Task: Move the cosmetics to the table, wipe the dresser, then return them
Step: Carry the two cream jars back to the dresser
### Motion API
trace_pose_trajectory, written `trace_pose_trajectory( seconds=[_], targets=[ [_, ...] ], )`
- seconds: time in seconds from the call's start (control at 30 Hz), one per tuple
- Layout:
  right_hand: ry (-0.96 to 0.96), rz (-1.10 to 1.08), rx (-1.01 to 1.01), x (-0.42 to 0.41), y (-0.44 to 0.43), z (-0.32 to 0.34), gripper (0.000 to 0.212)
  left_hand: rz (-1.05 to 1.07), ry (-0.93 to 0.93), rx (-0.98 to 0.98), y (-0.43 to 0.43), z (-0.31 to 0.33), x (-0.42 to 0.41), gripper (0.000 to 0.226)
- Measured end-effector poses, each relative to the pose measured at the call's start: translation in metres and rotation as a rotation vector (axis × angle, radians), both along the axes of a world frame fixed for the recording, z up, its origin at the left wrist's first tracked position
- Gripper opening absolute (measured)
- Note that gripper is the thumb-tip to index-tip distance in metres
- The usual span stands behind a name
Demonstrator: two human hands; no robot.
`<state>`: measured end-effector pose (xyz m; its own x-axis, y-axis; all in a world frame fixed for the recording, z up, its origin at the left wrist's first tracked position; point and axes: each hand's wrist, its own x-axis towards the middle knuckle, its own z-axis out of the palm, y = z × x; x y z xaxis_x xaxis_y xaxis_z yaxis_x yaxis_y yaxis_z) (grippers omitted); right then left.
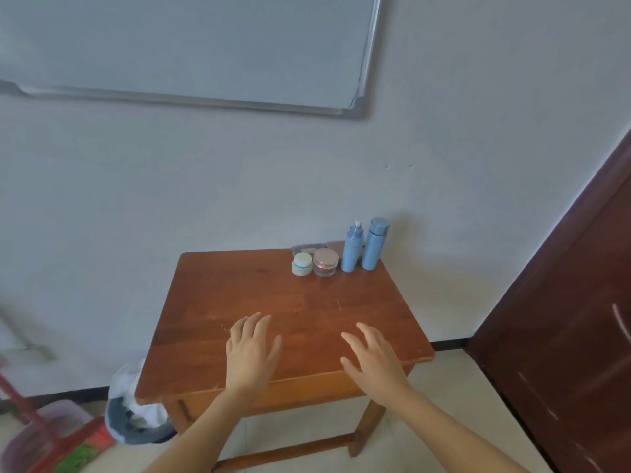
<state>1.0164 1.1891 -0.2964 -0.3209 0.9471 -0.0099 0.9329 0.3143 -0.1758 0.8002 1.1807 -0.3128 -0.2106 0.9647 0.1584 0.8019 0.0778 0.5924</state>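
Note:
A brown wooden table [239,291] stands against the wall. At its far right corner sit a white jar [302,264], a pink-lidded jar [325,262], a blue pump bottle [351,249] and a blue capped bottle [375,244]. Behind the jars lies a flat dark compact [307,249]. My left hand [252,349] hovers flat over the near part of the tabletop with straight fingers. Beside it, my right hand [374,358] is spread open over the near right part. Neither hand holds anything.
A bin with a white liner [131,414] stands on the floor at the table's left leg. A red-handled broom and dustpan [51,435] lie at the lower left. A dark wooden door [563,353] is at the right. A whiteboard [191,46] hangs on the wall above.

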Motion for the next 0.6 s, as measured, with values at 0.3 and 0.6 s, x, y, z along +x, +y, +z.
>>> trace_pose_trajectory(
  seconds=[0.3, 0.6],
  targets=[
    [0.016, 0.017, -0.102, -0.002, 0.073, -0.026, 0.049, 0.022, 0.022, -0.113, 0.067, -0.032, 0.001, 0.045],
    [-0.047, 0.021, -0.096, -0.037, 0.172, -0.019, 0.049, -0.040, 0.030, -0.134, 0.175, -0.039, -0.017, 0.048]
  ],
)
